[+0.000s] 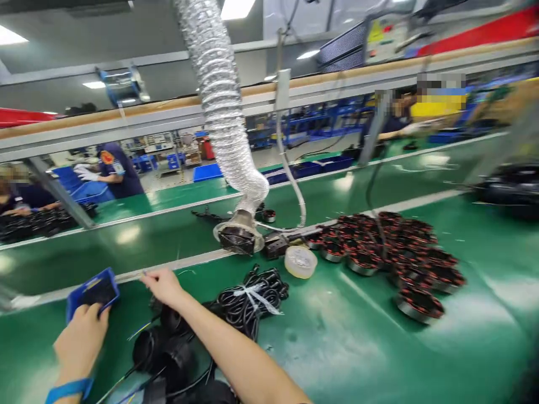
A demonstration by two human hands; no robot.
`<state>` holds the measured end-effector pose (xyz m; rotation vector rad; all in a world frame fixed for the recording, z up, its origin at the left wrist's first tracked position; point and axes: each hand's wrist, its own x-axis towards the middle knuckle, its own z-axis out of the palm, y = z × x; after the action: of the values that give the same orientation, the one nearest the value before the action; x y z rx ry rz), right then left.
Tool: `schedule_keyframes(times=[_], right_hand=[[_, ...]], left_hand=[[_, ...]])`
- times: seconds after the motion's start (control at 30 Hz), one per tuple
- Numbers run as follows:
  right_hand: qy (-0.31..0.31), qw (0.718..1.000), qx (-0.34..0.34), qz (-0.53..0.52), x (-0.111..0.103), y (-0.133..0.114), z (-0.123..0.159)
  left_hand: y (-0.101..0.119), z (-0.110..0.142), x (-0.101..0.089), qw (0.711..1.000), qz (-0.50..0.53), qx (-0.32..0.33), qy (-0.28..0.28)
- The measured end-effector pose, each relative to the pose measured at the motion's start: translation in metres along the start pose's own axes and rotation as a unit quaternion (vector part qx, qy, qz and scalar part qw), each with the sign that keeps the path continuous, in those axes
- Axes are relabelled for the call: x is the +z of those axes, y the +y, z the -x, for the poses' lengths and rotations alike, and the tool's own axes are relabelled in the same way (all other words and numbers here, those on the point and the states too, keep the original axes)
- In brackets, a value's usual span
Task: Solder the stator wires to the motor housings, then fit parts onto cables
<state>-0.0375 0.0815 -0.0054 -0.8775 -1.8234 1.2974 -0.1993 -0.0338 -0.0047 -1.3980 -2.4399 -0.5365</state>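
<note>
1. Grip of the left hand (82, 336): clamped on the near side of a small blue tray (80, 290), which is tilted; a blue wristband (69, 390) circles the wrist.
2. Grip of the right hand (165, 287): fingertips together, just right of the tray; I cannot tell whether anything small is between them.
3. Below the right hand, black housings (179, 356) lie on the green worktop (328, 348), among cables with thin coloured wire ends.
4. Beyond the right forearm is a coiled black cable bundle (252, 297), tied with a pale strip.
5. Past it sits a clear tape roll (300, 262); to the right, many red-and-black wound rings (421, 306) are crowded together.
6. Behind the bundle, a silver duct (221, 101) hangs down to a round hood (240, 233).
7. Farther off, a person in white gloves (121, 168) stands by blue bins (90, 191).
</note>
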Motion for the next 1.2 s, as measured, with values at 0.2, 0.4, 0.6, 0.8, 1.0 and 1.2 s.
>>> schedule_keyframes(times=[0.2,0.4,0.6,0.8,1.0,1.2], right_hand=[[-0.070,0.993,0.021,-0.094,0.014,0.005,-0.003],[-0.043,0.993,0.024,-0.104,0.013,0.006,0.001],[-0.003,0.997,0.019,-0.076,0.014,0.006,-0.001],[-0.038,0.998,-0.006,-0.043,0.015,0.008,0.002],[-0.040,0.999,-0.021,-0.023,0.014,0.010,0.003],[-0.047,0.998,-0.048,0.005,0.012,0.009,0.004]], left_hand=[[-0.008,-0.008,-0.001,0.992,-0.119,0.004,0.053],[-0.018,-0.048,0.005,0.993,-0.100,-0.011,-0.068],[-0.028,-0.044,0.023,0.996,-0.061,-0.026,-0.056],[-0.034,-0.035,0.031,1.000,-0.014,0.000,-0.005],[-0.040,-0.035,0.039,0.998,0.017,0.007,0.063],[-0.040,-0.034,0.040,0.993,0.031,0.021,0.112]])
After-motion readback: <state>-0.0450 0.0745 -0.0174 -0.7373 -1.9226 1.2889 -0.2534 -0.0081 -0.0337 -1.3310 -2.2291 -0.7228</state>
